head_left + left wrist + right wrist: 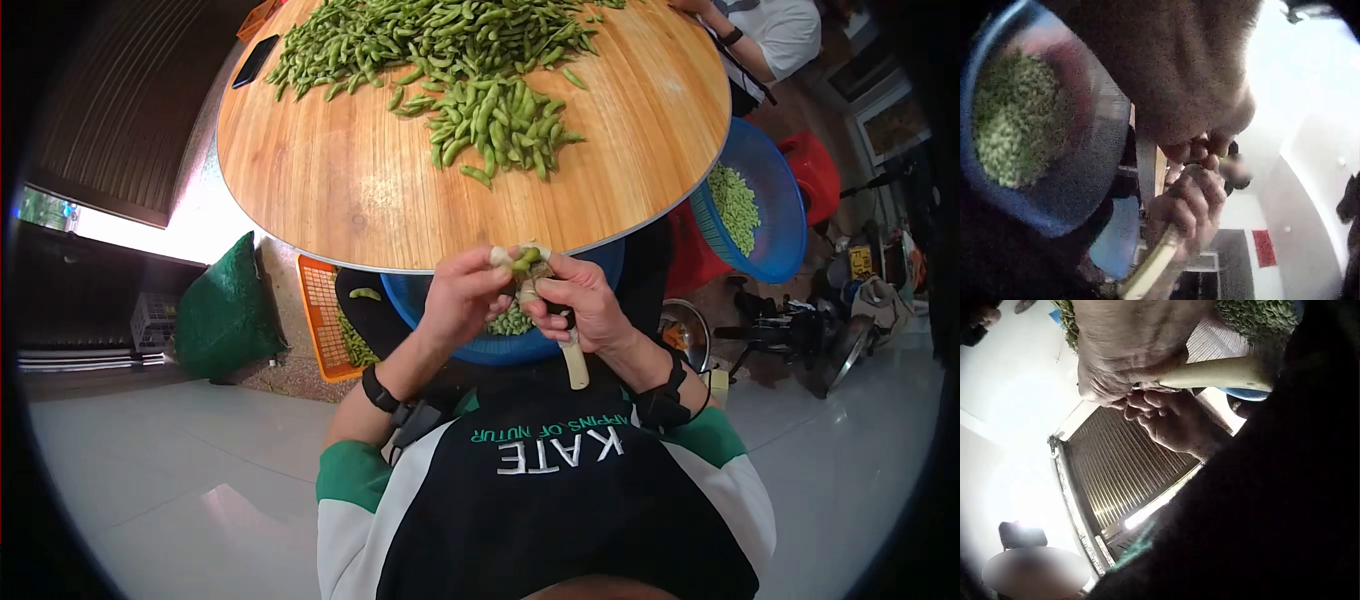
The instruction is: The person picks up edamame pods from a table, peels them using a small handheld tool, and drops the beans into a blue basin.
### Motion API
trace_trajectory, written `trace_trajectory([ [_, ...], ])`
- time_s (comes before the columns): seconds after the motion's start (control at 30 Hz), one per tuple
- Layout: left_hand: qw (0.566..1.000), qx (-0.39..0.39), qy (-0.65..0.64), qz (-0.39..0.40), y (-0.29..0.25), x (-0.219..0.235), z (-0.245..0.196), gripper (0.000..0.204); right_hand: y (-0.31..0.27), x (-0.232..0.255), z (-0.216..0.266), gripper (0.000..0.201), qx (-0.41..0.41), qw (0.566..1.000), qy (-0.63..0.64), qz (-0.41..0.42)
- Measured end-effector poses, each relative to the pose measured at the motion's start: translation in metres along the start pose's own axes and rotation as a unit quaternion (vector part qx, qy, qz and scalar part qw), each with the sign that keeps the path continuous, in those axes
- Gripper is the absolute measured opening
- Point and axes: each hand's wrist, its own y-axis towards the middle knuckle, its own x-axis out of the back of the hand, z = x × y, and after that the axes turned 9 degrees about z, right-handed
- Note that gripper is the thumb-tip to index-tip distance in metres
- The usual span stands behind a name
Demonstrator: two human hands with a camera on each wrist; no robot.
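Close in front of the table's near edge, my left hand [462, 297] pinches a green edamame pod [526, 260] between thumb and fingertips. My right hand [585, 303] meets it at the pod and also grips a tool by its pale handle [577, 365], which points down toward my body; its working end is hidden by the fingers. Pale wraps cover some fingertips of both hands. Beneath them sits a blue basin [470, 350] with shelled beans [512, 320]. The right wrist view shows the handle [1216, 374] jutting from the right fist.
Many edamame pods [440, 40] are heaped on the round wooden table [330, 180], a smaller pile [505, 125] nearer me. A phone [255, 61] lies at left. An orange basket [322, 315] stands left; a blue basin of beans [775, 200] right. Another person [770, 40] sits across.
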Motion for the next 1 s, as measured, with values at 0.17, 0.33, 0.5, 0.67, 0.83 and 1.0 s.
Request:
trace_trajectory([
  [0.17, 0.951, 0.095, -0.250, 0.157, 0.004, 0.002, -0.005, 0.026, -0.002, 0.006, 0.003, 0.035, 0.005, 0.999, 0.020, 0.043],
  [0.33, 0.858, -0.255, 0.445, 0.019, 0.004, -0.011, -0.007, 0.024, -0.005, 0.009, -0.002, 0.039, -0.021, 0.999, 0.035, -0.005],
  [0.5, 0.704, -0.333, 0.627, 0.022, 0.002, -0.004, -0.009, 0.012, -0.004, 0.010, -0.002, 0.036, -0.028, 0.997, 0.072, 0.002],
  [0.67, 0.985, -0.037, 0.165, -0.015, -0.002, -0.012, -0.006, 0.013, -0.007, 0.005, 0.000, 0.042, -0.014, 1.000, 0.018, 0.010],
  [0.83, 0.994, -0.012, 0.104, 0.012, 0.005, -0.008, -0.005, 0.012, -0.010, 0.002, -0.003, 0.041, 0.050, 0.950, -0.305, -0.051],
  [1.0, 0.994, 0.004, 0.107, 0.029, 0.009, -0.008, -0.001, 0.014, -0.007, 0.006, -0.007, 0.041, 0.101, 0.900, -0.421, -0.050],
])
